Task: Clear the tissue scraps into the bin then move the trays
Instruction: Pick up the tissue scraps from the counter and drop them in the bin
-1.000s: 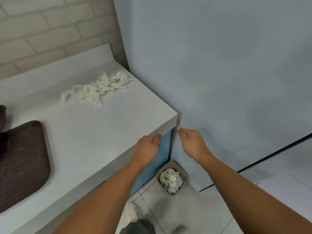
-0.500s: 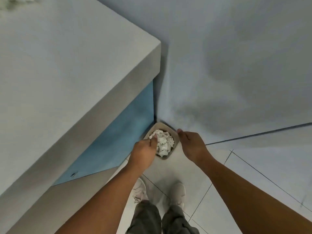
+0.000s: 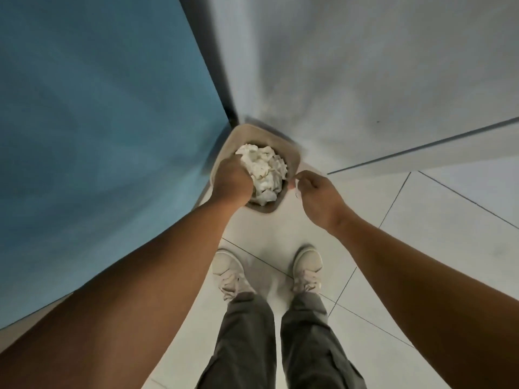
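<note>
Shoes [image 3: 266,273] planted on floor tiles [image 3: 421,234]; beyond, left hand [image 3: 231,179] curled shut over tissue scraps [image 3: 265,169] heaped in the bin [image 3: 293,161], right hand [image 3: 317,196] pinched closed beside its rim, corner of blue panel [image 3: 98,122] behind.

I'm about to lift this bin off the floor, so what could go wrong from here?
The tissue scraps are heaped above the rim of the bin, so tilting it could spill some onto the floor. The left hand covers part of the pile and could drag scraps out. The right hand only pinches the rim, a grip that might slip.
</note>
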`<state>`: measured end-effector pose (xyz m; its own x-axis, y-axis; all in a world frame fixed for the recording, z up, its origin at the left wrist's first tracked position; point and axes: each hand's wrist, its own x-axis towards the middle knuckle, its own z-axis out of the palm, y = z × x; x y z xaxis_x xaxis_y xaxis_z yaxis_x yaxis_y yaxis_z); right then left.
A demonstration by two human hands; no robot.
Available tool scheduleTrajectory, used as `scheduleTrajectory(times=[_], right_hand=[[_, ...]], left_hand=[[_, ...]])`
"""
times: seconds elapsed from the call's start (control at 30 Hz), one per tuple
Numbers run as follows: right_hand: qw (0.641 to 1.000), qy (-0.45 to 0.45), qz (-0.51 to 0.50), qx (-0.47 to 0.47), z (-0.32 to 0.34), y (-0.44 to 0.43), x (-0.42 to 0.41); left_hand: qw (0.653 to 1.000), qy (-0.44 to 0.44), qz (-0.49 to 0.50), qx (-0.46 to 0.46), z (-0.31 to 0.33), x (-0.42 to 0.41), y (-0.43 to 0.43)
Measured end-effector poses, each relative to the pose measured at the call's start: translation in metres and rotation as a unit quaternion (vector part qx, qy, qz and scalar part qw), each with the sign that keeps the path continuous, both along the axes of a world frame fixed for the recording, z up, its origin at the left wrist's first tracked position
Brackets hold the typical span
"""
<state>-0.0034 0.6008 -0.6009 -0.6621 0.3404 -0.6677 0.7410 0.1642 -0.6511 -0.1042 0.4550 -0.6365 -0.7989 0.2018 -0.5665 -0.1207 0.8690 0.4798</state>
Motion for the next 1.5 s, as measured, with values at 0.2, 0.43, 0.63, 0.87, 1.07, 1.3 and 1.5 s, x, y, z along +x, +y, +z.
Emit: scheduleTrajectory(times=[0.2,0.43,0.63,0.87,1.07,1.3,1.5], right_hand=[[0.998,0.012,0.032,0.060,-0.038,0.018,0.016],[0.997,0.016,0.027,0.076,-0.049,0.030,0.020],[0.995,0.052,0.011,0.082,-0.043,0.016,-0.011],[0.986,0.041,0.094,0.133,-0.083,-0.001,-0.063],[0.978,-0.003,0.127,0.166,-0.091,0.011,-0.064],[0.984,0.025,0.075,0.160,0.006,-0.005,-0.015],[0.984,0.080,0.072,0.144,0.127,-0.011,0.011]], left_hand=[[0.996,-0.015,0.079,0.042,-0.055,-0.023,0.034],[0.991,-0.053,0.116,0.030,-0.072,-0.035,0.044],[0.993,-0.031,0.094,0.061,-0.051,-0.015,0.022],[0.991,-0.028,0.099,0.091,-0.053,0.002,-0.008],[0.994,-0.027,0.071,0.080,-0.038,0.006,-0.024],[0.996,-0.022,0.059,0.070,0.046,0.014,-0.022],[0.997,0.039,0.000,0.070,0.171,0.030,-0.015]])
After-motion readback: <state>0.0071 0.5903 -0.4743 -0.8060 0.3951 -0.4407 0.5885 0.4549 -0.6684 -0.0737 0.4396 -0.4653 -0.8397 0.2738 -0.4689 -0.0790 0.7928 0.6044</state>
